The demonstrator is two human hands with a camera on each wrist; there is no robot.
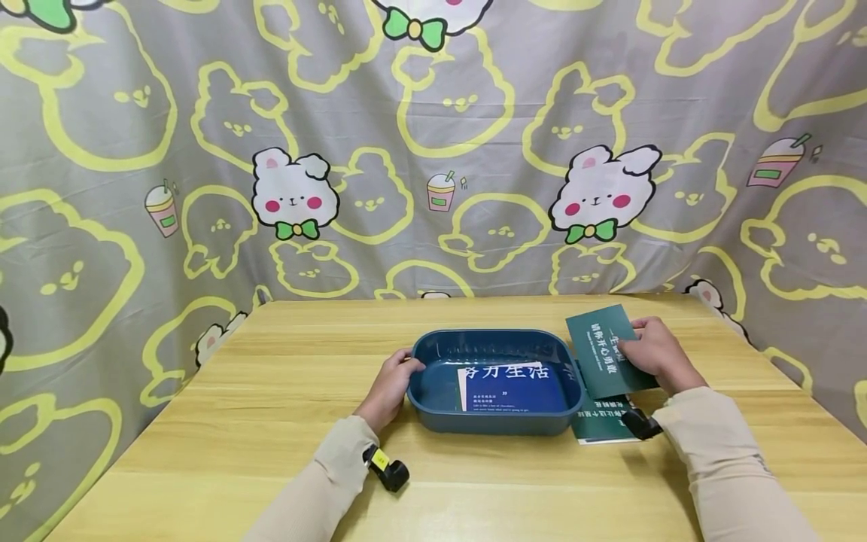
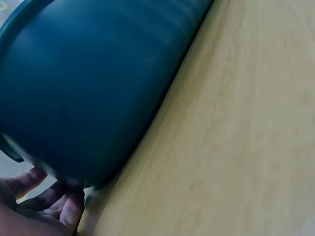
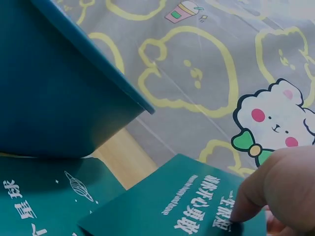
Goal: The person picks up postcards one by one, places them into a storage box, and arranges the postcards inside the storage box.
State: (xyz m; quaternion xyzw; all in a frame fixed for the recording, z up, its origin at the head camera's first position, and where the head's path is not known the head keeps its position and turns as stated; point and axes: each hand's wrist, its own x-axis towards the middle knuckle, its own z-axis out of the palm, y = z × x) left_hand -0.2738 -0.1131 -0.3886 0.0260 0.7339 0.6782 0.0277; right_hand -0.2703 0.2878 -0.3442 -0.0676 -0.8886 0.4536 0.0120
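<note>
Left hand [image 1: 387, 388] at left end of blue tub [image 1: 488, 426], fingers curled against the end wall just below the rim; grip holding the tub there. Tub sits upright on the bench [image 1: 217, 429], long side facing the person. Looks like smooth, stiff plastic, probably light, likely to slide if nudged; end rim is the sensible hold.

Inside tub, flat on the floor: blue card [image 1: 521, 393], white print up, pale edges of another sheet showing at its left and top. How many underneath, can't tell.

Right of tub: lower green card [image 1: 599, 430] lying on the bench, partly covered, close by the tub's right end; a pale edge shows along its near side. Above it, tilted, upper green card [image 1: 596, 354], printed face up. Right hand [image 1: 655, 350] has it by the right edge, grip pinching, thumb on the printed face, fingers beneath.

Cards should be thin, light, fairly stiff, bendable, maybe slick, corners easily creased. Best taken at an edge, light pinch; flat ones probably need a fingertip under the edge first.
</note>
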